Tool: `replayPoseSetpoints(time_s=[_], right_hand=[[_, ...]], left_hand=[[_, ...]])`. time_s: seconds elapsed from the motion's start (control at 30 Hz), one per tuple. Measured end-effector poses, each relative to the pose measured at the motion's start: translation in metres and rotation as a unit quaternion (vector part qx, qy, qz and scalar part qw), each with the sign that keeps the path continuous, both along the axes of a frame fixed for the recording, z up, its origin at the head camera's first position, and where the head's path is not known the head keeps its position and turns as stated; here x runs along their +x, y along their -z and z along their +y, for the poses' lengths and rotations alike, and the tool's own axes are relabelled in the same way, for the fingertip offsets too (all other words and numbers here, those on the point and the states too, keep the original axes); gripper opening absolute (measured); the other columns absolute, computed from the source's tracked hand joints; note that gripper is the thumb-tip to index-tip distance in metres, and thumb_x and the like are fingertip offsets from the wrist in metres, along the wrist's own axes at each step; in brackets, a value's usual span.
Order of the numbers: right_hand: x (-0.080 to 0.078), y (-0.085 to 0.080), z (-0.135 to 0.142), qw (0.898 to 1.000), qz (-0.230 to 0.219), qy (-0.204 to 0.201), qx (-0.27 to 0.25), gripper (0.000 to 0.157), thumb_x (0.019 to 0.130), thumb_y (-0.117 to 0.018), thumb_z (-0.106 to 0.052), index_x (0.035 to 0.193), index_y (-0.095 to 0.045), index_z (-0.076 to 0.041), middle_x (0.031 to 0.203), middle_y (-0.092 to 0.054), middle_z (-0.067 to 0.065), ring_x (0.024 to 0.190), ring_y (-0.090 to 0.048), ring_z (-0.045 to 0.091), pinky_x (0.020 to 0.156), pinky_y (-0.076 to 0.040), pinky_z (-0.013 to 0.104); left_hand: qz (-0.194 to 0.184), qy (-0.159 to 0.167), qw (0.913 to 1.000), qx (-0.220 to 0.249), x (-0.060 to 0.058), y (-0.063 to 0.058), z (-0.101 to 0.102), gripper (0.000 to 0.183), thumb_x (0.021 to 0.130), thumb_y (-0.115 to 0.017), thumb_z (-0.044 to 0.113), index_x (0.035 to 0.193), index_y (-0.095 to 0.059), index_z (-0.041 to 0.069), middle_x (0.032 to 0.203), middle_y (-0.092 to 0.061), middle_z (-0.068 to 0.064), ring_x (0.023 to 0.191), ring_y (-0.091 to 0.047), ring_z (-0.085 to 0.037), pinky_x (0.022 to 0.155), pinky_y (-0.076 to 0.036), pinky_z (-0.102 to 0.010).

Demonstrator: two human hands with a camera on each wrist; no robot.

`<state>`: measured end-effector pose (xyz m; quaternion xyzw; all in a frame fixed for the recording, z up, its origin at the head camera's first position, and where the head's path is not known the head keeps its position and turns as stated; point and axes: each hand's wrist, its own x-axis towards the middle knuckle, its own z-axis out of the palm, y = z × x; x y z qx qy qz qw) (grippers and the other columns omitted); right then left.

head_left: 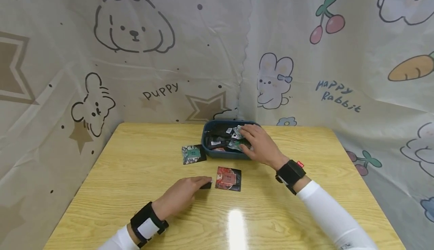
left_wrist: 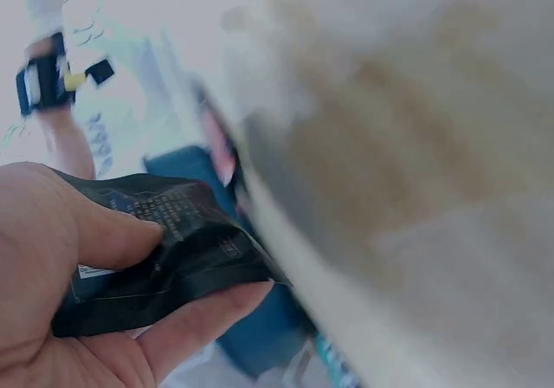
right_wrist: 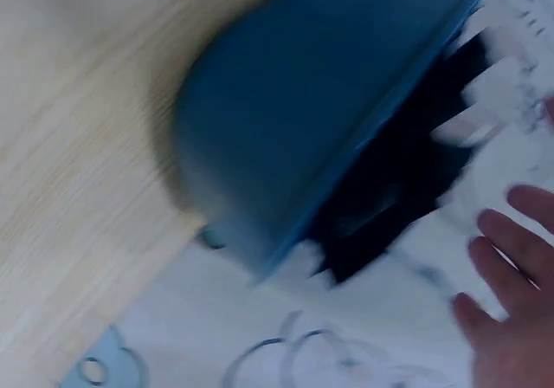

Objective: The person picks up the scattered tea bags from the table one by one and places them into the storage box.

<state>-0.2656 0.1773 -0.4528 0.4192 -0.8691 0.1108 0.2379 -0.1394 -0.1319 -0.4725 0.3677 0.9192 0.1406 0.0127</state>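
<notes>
My left hand [head_left: 178, 195] is low over the table, left of a red-and-black sachet [head_left: 228, 178] lying flat. It pinches a black sachet [left_wrist: 195, 232] between thumb and fingers; small print shows on the sachet's face in the left wrist view. Over the right end of a dark blue bin [head_left: 227, 154] is my right hand [head_left: 262, 144], its fingers spread with nothing between them. Several black and patterned sachets [head_left: 218, 132] fill the bin. Beside its left wall, a green-and-black sachet [head_left: 191, 154] lies on the wood.
The bin stands at the back of the wooden table [head_left: 142, 159], close to a printed curtain [head_left: 190, 54] that hangs behind and along both sides. Bare wood stretches left and right of the bin and towards the front.
</notes>
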Motion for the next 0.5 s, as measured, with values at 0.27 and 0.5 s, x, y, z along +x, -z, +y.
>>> replayPoseSetpoints(time_s=[0.27,0.5], right_hand=[[0.061,0.017,-0.027,0.988,-0.078,-0.103,0.080,0.049,0.087,-0.060,-0.038,0.129,-0.052,-0.015,0.131,-0.048,0.010,0.118,-0.045,0.024,0.090,-0.046,0.040],[0.077,0.051,-0.032,0.952,-0.241,-0.069,0.178,0.068,0.087,-0.057,-0.052,0.144,-0.032,-0.025,0.147,-0.028,0.013,0.130,-0.028,0.031,0.097,-0.039,0.047]], left_hand=[[0.131,-0.020,0.9890,0.066,-0.034,-0.042,-0.012,0.072,0.073,-0.060,-0.016,0.136,-0.045,0.016,0.125,-0.055,-0.008,0.096,-0.058,-0.018,0.068,-0.053,-0.032],[0.157,-0.013,0.9858,0.059,-0.070,-0.053,0.008,0.073,0.076,-0.059,-0.012,0.140,-0.038,0.015,0.133,-0.049,-0.008,0.104,-0.055,-0.024,0.073,-0.053,-0.037]])
